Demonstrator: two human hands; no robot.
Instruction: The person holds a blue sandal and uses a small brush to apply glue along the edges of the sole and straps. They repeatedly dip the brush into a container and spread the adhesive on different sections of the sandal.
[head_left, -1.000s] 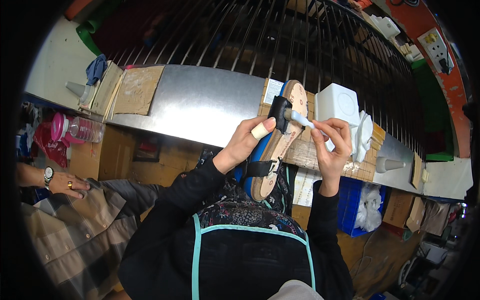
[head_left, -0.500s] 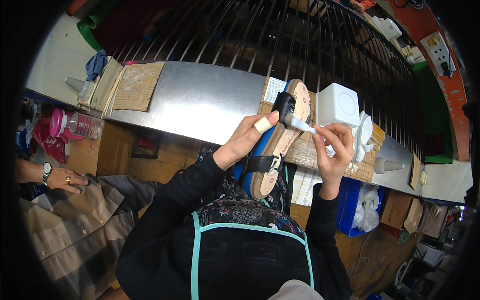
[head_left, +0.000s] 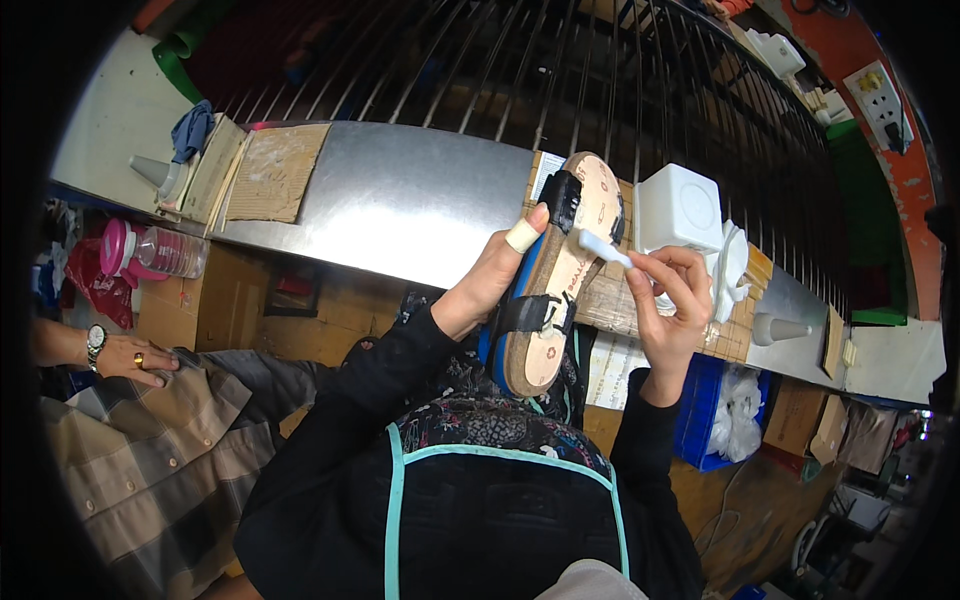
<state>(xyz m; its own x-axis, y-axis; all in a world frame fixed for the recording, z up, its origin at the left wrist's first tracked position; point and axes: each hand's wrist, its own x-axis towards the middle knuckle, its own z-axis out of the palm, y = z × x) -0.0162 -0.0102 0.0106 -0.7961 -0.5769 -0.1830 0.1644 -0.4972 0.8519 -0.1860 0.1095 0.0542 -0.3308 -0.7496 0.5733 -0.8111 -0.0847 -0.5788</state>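
My left hand, its thumb wrapped in a pale band, grips the left side of a sandal from beneath. The sandal has a cork footbed turned up, black straps across it and a blue piece under the sole. Some of my left fingers are hidden behind it. My right hand pinches a small white-handled brush. The brush's tip is over the middle of the footbed, close to the front strap; I cannot tell whether it touches.
On the metal counter stand a white square container, a grey cone and cardboard. Metal bars line the far side. A blue crate of plastic bags is below right. Another person's hand is at the left.
The sandal has rolled so more of its footbed faces up. The brush has come away from the front strap to over the footbed; my right hand has barely moved.
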